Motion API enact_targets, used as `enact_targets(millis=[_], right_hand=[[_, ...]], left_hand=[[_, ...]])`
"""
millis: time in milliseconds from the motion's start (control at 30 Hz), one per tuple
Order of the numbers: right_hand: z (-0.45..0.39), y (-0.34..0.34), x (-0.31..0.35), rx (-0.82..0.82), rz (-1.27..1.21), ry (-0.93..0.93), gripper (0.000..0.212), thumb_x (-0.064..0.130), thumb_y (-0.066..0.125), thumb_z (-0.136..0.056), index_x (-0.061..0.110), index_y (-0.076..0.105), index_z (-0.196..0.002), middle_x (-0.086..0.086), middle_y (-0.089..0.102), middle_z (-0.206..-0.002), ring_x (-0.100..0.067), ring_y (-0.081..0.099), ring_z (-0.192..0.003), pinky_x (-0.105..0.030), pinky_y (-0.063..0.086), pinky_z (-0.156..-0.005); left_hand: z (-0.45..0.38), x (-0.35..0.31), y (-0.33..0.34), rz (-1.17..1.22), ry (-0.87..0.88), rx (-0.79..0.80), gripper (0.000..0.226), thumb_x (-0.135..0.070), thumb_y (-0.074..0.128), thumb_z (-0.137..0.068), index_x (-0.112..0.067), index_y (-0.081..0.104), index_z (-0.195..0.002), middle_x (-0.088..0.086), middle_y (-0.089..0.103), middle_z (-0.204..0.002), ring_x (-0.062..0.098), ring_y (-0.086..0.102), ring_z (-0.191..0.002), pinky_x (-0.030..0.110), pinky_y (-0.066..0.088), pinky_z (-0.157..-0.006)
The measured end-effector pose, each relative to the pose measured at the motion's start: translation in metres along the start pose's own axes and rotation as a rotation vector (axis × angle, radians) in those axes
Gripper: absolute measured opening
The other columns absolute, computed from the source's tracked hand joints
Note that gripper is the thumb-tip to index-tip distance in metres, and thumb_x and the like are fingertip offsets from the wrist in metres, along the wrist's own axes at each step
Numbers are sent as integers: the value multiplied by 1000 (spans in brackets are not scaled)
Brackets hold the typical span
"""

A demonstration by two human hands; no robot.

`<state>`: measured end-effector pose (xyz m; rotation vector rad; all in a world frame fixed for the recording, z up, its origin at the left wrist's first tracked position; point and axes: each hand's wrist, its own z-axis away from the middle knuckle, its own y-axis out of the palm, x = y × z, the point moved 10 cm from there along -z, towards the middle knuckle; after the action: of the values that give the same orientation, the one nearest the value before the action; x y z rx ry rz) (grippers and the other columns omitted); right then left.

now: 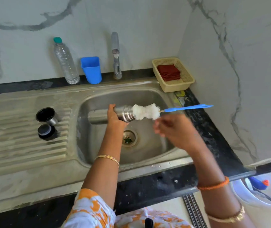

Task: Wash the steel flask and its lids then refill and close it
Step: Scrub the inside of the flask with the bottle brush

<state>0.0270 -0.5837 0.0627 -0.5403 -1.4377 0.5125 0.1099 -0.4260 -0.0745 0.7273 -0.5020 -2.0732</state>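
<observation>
My left hand (115,116) grips the steel flask (125,113) around its middle and holds it level over the sink basin (148,145), mouth pointing right. A bottle brush (146,111) with a white foamy head sits at the flask's mouth, and its blue handle sticks out to the right. My right hand (174,131) is blurred, just below the brush and apart from it, holding nothing. The steel cup lid (46,116) and the black inner lid (46,132) stand on the drainboard at the left.
Along the back wall stand a clear plastic bottle (65,63), a blue cup (91,69) and the tap (116,55). A beige basket (187,79) with a red cloth sits at the back right corner. A white bucket (240,193) stands on the floor at the right.
</observation>
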Motion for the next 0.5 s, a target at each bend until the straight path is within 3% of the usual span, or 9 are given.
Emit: enact_targets(millis=[67,100,167,267,400,500], right_hand=[[21,-45,62,-247,124,-364,15,10,59,-90,10,71,-100,-4,72,-91,-17,68,-82,-30,56,-72],[25,-54,79,-294,294,-441,21,11,59,-90,11,69,-108,-4,70,-101,-20,65,-93,-31,53,-74],[3,-46,68,-133,698,-292,29,19,55,-92,17,62,-120,-5,62,-115,-26,53,-114,-35,42,-86],[-13,-37,28,93,884,-6,27,27,48,-95,24,61,-119,-8,60,-114,-31,55,-107,-38,41,-83],[-4,-28,36,72,871,-75,22,20,48,-93,18,64,-108,-7,62,-97,-29,59,-88,-35,42,-73],[1,-21,40,20,865,-115,18,20,49,-90,15,63,-101,-6,60,-89,-30,59,-85,-33,41,-71]], left_hand=[[-2,-2,-7,-23,-7,-24,48,-31,66,-81,-3,49,-116,18,64,-96,32,65,-84,48,53,-64],[-3,-2,-10,-27,-8,-33,49,-30,66,-82,-4,49,-119,17,65,-98,31,66,-86,48,53,-65],[-5,-3,-15,-34,-7,-59,51,-28,68,-81,-6,49,-122,15,66,-105,30,67,-91,48,55,-65],[-5,-4,-23,-82,4,-68,53,-27,70,-79,-7,48,-123,15,66,-105,30,67,-90,48,53,-61],[-5,-10,-25,-106,39,-28,48,-27,68,-80,-8,51,-121,14,65,-94,28,66,-84,45,54,-63],[-5,-16,-30,-97,65,-15,54,-27,72,-76,-9,51,-122,13,66,-98,28,67,-86,44,56,-63]])
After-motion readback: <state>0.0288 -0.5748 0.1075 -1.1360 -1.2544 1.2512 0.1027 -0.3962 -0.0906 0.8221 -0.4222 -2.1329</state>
